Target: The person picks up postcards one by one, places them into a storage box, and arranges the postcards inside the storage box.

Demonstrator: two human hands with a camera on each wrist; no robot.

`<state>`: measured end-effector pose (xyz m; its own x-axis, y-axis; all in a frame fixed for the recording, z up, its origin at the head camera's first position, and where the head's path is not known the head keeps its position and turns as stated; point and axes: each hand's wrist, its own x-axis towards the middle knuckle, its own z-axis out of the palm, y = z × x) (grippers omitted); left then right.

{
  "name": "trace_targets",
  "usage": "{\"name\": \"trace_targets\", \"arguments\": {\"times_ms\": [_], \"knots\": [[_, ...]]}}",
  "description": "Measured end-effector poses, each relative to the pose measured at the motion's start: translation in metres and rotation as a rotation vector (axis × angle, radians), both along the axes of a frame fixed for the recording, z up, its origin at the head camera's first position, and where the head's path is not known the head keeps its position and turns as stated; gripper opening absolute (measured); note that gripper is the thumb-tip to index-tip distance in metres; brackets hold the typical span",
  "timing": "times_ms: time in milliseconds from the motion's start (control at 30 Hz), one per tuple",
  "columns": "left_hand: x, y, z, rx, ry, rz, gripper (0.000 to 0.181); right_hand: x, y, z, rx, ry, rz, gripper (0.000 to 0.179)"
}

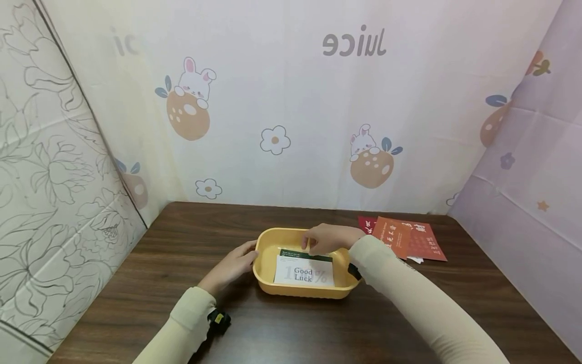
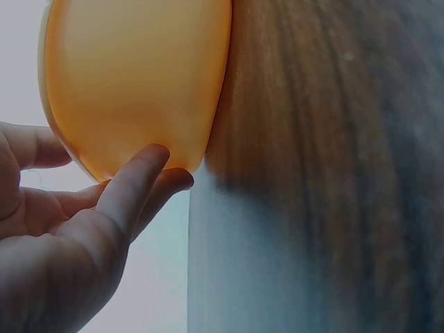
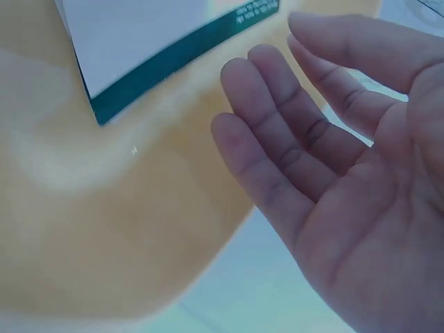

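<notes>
A yellow plastic basin (image 1: 305, 289) rests on the brown table. Inside it lies a white card (image 1: 291, 270) with a dark green top band and the words "Good Luck"; its edge in the right wrist view suggests more than one sheet. My left hand (image 1: 234, 265) holds the basin's left end, with fingers on the outer wall and one over the rim, as the left wrist view shows. Above the card's far edge hangs my right hand (image 1: 329, 238), its fingers slightly bent and the thumb apart. Nothing is held between them in the right wrist view (image 3: 347, 159).
Red and orange printed cards (image 1: 395, 237) overlap at the table's back right, partly behind the right sleeve. A white patterned curtain (image 1: 291, 101) stands along the back edge. Dark wrist devices (image 1: 219, 321) sit at both sleeves.
</notes>
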<state>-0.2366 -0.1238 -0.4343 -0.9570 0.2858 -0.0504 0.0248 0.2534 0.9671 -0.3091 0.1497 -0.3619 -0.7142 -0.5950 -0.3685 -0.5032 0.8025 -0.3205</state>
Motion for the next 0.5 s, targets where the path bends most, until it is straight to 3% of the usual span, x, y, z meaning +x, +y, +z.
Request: {"name": "trace_targets", "arguments": {"times_ms": [200, 367, 500], "knots": [[-0.001, 0.001, -0.001, -0.004, 0.004, -0.002, 0.048, -0.001, 0.015, 0.011, -0.075, 0.04, 0.018, 0.014], [-0.001, 0.001, -0.001, -0.004, 0.004, -0.001, 0.049, -0.002, 0.03, 0.016, -0.135, 0.064, -0.013, 0.016], [-0.001, 0.0, -0.001, -0.008, 0.005, 0.003, 0.049, -0.003, 0.042, 0.016, -0.197, 0.11, 0.012, 0.017]]}}
